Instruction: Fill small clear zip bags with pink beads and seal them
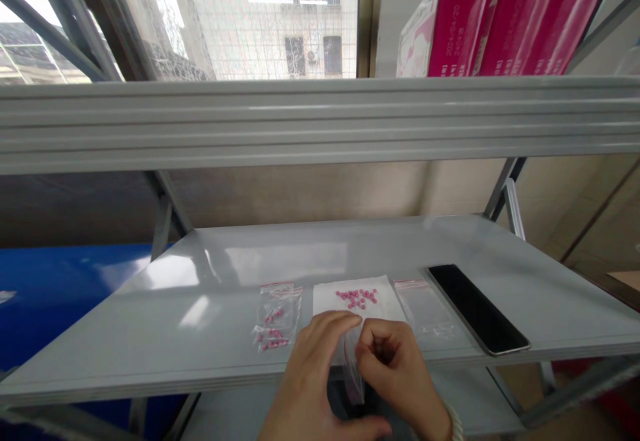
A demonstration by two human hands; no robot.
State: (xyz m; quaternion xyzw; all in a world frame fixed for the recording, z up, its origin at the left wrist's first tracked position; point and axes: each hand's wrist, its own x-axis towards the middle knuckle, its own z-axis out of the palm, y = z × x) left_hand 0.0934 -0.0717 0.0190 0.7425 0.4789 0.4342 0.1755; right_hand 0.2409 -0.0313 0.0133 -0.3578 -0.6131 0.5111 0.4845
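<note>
1. The left hand (pixel 315 354) and right hand (pixel 395 361) both pinch 1 small clear zip bag with a red strip (pixel 353 368) between them, at the shelf's front edge; the step looks like opening or filling it.
2. Just beyond the fingers lie pink beads (pixel 357 298) on a white paper sheet (pixel 385 308); the next move likely calls for a fine fingertip pick.
3. Left of the hands are filled bags (pixel 277 318); right, an empty bag (pixel 425 308) and a black phone (pixel 477 308).

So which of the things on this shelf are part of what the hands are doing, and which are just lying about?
In use: left hand and right hand pinching a small clear zip bag; pink beads on white paper; filled clear bead bags; empty clear bags.
Lying about: black phone; magenta cardboard boxes.
</note>
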